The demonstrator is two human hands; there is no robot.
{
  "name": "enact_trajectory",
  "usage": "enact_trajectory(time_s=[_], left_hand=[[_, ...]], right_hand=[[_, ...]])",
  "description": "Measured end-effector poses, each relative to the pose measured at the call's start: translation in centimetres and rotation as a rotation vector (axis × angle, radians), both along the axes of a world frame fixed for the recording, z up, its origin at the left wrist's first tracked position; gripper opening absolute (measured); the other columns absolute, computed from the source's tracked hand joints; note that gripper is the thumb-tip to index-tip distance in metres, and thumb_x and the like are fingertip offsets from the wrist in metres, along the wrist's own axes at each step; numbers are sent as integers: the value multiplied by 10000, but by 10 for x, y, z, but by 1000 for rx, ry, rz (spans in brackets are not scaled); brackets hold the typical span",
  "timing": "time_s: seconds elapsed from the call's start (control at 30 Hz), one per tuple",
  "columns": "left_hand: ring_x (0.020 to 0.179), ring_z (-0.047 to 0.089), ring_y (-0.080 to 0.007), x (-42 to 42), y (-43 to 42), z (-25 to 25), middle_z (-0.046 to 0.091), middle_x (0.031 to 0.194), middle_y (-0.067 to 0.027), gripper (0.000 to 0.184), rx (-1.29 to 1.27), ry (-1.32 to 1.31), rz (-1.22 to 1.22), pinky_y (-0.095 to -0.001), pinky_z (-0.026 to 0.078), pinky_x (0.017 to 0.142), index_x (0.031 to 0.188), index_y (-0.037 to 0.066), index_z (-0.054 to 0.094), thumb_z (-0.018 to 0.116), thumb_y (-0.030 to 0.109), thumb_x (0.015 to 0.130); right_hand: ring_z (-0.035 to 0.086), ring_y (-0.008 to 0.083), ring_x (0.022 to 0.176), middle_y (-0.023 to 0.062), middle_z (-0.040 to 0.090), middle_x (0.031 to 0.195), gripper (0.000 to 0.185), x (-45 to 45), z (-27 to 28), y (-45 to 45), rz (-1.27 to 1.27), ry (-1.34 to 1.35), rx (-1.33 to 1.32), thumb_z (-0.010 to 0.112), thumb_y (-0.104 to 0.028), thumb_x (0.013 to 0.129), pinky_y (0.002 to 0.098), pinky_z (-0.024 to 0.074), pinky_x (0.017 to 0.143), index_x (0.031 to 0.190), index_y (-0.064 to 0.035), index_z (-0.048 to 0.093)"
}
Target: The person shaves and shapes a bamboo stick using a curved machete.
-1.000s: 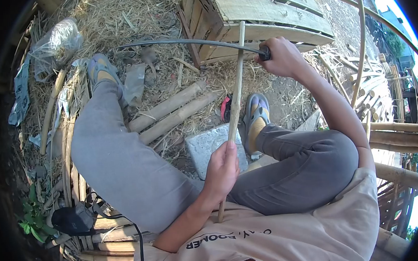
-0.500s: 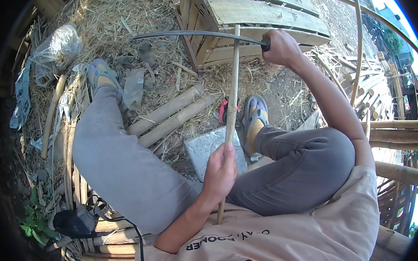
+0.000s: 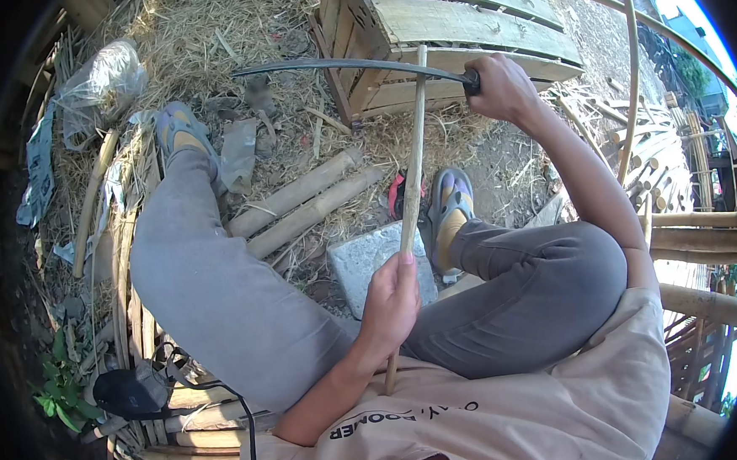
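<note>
My left hand (image 3: pixel 392 300) is wrapped round the lower part of a long, pale bamboo stick (image 3: pixel 415 164). The stick slants up and away from me, its lower end by my shirt. In my right hand (image 3: pixel 502 89) is the black handle of a machete (image 3: pixel 333 64) with a long, slightly curved blade. That blade lies crosswise at the stick's far end, seeming to touch it just below the tip; exact contact is hard to make out. Under the middle of the stick, between my legs, sits a grey stone block (image 3: pixel 370 259).
A slatted wooden crate (image 3: pixel 465 22) stands just beyond the blade. Two bamboo poles (image 3: pixel 299 192) lie on straw-covered ground left of the block. Cut bamboo pieces (image 3: pixel 660 162) are piled at right. A clear plastic bag (image 3: pixel 110 81) and a black cap-like item (image 3: pixel 129 392) are at left.
The machete and my right hand have shifted very slightly toward me and to the right. The stick's far end has tipped a little to the right. My left hand keeps its grip.
</note>
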State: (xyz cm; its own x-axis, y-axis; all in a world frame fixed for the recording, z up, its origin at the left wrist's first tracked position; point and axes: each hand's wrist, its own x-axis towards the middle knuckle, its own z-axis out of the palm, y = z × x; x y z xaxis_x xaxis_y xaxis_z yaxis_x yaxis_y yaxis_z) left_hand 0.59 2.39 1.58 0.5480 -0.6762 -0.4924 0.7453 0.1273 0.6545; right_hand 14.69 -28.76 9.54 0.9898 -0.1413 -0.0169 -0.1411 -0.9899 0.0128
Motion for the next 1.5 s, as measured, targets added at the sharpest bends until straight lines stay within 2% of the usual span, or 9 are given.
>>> enact_trajectory(time_s=[0.33,0.47,0.63,0.73,0.83,0.93,1.13,1.3,1.5], left_hand=[[406,263,-24,-2,0,3,311,565,76,323,-18,42,4,-226,196,360,938,148,427,397,426,1100],[405,264,-23,-1,2,2,308,563,76,331,-2,30,0,-227,195,360,931,149,423,406,435,1095],[405,271,-20,1,3,2,317,567,75,336,7,165,-22,-225,203,359,916,147,417,406,430,1096],[403,276,-22,-7,0,-11,324,569,73,334,99,5,-22,-225,215,359,908,143,418,402,417,1100],[401,284,-24,-8,0,-10,323,565,71,341,70,-143,-3,-225,227,362,902,135,419,394,408,1103],[401,291,-24,-4,5,0,329,560,68,341,41,-116,1,-226,239,364,911,126,429,392,405,1104],[408,314,-24,-5,4,-2,344,555,68,331,65,-200,27,-222,260,370,927,111,444,395,384,1107],[406,310,-24,-5,1,-9,341,552,70,334,97,-267,41,-223,257,370,929,113,445,398,392,1105],[397,279,-23,2,3,1,321,553,72,330,-13,-55,30,-230,218,357,943,139,444,402,426,1099]], right_hand=[[667,427,712,244,664,703,193,5,-6,21,45,19,58,652,-96,635,482,542,738,778,22,707],[700,390,748,227,694,741,218,14,-4,1,-45,26,-7,671,-114,659,457,567,752,835,-11,749],[699,396,749,228,686,731,193,8,-11,6,73,65,-111,677,-140,670,466,570,731,806,-10,720],[692,406,737,230,668,719,201,-2,-10,20,107,143,-220,662,-170,684,476,570,719,802,-14,706],[691,396,726,215,667,702,178,-8,-3,27,149,65,-102,655,-158,679,477,564,724,781,-22,705],[686,391,715,197,662,680,158,-11,7,37,104,28,49,644,-150,677,476,556,717,752,-21,697],[663,395,681,190,656,667,151,-3,12,29,9,50,6,639,-149,678,476,542,686,732,-17,691],[658,398,671,195,652,660,137,-1,4,25,67,19,-28,635,-145,669,480,536,677,713,-23,681],[658,410,678,205,655,666,137,2,1,24,32,8,30,634,-137,656,488,540,688,710,-20,679]])
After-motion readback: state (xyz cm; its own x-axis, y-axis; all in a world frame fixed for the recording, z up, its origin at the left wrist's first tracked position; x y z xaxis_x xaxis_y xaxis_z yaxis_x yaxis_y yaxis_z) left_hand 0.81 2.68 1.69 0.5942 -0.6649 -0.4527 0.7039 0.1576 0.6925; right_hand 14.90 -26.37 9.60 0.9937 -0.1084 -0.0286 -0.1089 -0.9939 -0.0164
